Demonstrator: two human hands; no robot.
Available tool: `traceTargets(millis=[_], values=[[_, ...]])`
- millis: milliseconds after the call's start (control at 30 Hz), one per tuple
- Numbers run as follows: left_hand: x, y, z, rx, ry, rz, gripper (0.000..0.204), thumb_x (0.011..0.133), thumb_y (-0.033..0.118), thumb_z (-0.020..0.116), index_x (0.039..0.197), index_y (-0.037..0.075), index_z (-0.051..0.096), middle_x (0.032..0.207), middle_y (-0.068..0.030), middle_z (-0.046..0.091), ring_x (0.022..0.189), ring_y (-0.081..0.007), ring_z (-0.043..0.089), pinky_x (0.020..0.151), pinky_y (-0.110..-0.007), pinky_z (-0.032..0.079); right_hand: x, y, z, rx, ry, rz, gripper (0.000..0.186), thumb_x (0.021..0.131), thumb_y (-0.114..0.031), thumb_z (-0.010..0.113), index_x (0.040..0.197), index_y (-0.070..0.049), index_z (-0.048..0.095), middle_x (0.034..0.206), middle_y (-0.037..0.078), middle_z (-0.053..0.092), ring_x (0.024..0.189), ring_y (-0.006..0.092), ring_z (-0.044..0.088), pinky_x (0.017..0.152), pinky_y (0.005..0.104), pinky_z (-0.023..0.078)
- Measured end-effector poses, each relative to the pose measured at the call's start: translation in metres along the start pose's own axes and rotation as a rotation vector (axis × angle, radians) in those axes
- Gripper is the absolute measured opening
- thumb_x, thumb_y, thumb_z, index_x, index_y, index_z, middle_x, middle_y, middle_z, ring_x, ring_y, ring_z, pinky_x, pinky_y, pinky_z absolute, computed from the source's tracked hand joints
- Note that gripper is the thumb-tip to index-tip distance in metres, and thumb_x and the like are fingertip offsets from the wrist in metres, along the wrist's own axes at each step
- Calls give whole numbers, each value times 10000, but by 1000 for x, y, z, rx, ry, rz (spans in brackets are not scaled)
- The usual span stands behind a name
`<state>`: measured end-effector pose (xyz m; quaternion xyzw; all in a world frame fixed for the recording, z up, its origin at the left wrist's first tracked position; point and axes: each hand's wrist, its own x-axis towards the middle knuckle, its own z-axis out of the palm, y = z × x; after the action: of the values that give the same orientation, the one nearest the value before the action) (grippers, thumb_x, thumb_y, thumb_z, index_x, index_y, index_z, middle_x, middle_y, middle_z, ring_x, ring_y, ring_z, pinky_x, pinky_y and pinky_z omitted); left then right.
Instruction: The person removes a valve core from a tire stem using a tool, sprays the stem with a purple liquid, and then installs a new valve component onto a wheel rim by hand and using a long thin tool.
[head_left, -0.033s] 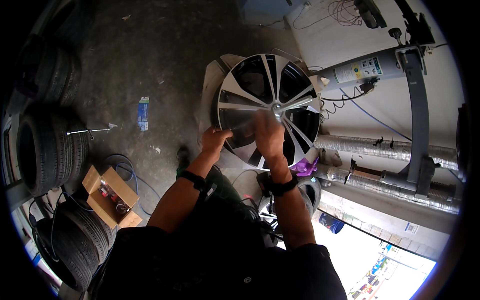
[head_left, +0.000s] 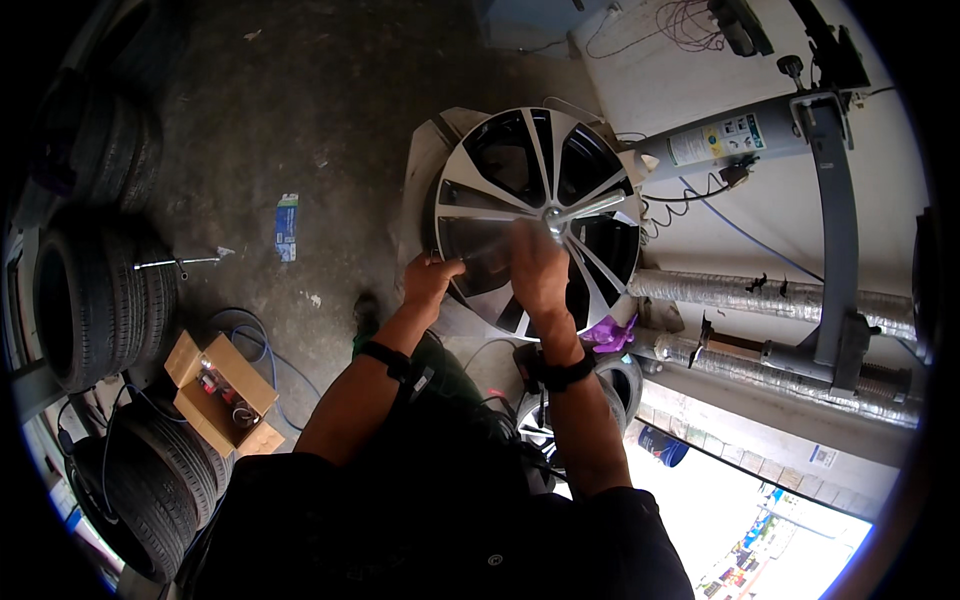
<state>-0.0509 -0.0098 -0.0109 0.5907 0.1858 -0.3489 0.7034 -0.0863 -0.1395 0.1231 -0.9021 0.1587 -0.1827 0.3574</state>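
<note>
A black and silver alloy wheel rim lies face up on a grey machine base, with no tyre showing on it. My left hand is closed on the rim's near left edge, its thumb laid over the lip. Over the spokes, just nearer me than the hub, is my right hand. Motion smears its fingers, so I cannot make out whether they hold anything. A shiny metal bar sticks out from the centre of the rim, pointing right, right beside my right hand.
Several tyres are stacked along the left. An opened cardboard box, a blue carton and a blue hose lie nearby. The machine's grey arm rises at right, above foil-wrapped pipes.
</note>
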Motion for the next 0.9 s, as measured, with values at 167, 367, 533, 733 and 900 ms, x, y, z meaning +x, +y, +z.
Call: traceTargets(millis=[167, 367, 533, 733, 900], values=[[-1, 1, 0, -4, 4, 5, 324, 670, 135, 805, 659, 115, 481, 677, 24, 449, 665, -125, 422, 641, -347, 355, 10, 0, -6, -145, -7, 174, 266, 969, -229, 629, 879, 20, 652, 632, 102, 673, 553, 191, 672, 521, 302, 497], [6, -6, -2, -1, 8, 27, 237, 646, 86, 792, 738, 45, 577, 684, -22, 558, 633, -139, 522, 572, -321, 404, 20, -4, -21, 227, -3, 210, 187, 870, -171, 746, 936, 0, 709, 798, 106, 714, 697, 130, 662, 629, 288, 496], [10, -9, -3, 1, 6, 13, 244, 644, 89, 792, 737, 43, 571, 686, -21, 553, 629, -137, 511, 568, -327, 400, 20, -4, -24, 150, -6, 220, 146, 852, -119, 752, 943, -12, 711, 795, 68, 712, 708, 95, 638, 654, 260, 494], [11, -10, -4, 39, 2, 16, 251, 640, 100, 796, 743, 37, 576, 693, -20, 556, 641, -140, 512, 585, -328, 403, 23, 0, -25, 44, -47, 145, 157, 849, -144, 736, 953, -29, 713, 809, 77, 714, 732, 145, 666, 696, 281, 517], [8, -5, -3, 42, 4, 9, 250, 642, 112, 796, 752, 35, 585, 701, -18, 561, 656, -140, 514, 603, -321, 404, 25, -8, -28, 130, 3, 195, 175, 825, -107, 751, 970, -20, 705, 779, 83, 714, 701, 120, 659, 681, 275, 517]])
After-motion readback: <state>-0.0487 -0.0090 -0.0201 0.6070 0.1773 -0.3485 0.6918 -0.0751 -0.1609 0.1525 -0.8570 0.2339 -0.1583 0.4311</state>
